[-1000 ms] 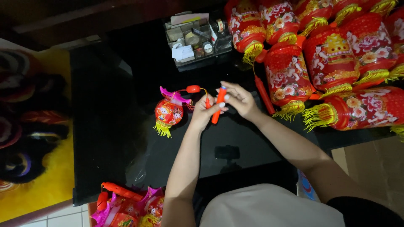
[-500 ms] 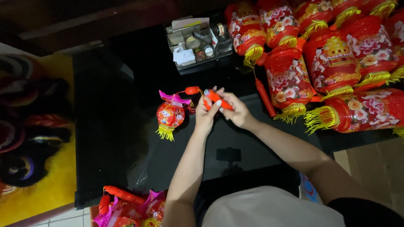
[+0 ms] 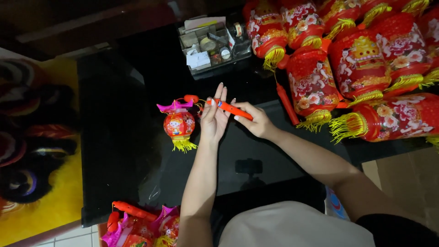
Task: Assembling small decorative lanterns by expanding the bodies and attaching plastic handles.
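Gripping an orange stick [image 3: 228, 109] in both hands, I hold it just above the black table [image 3: 119, 151]. My right hand [image 3: 256, 121] pinches its right end between thumb and fingertips. My left hand [image 3: 214, 120] is half open, fingers stretched up and away from me, with the stick's left end lying across them under my thumb.

Just left of my left hand a small red lantern [image 3: 179, 124] lies on the table, with a pink top and a yellow tassel at its near end. A thin cord runs from its top toward the stick's left end, past a small red knob [image 3: 190, 98]; I cannot tell if the cord is tied on.

Farther off, beyond my hands, sits a clear organizer box [image 3: 214, 45] full of small odds and ends. To the right and far right, big red lanterns [image 3: 356, 64] with flower prints and yellow fringes are piled together, and a second orange stick [image 3: 286, 101] lies beside them.

At the near left edge of the table, more small lanterns [image 3: 137, 224] in pink and red are heaped. Far left is a yellow and black furry shape [image 3: 32, 151].
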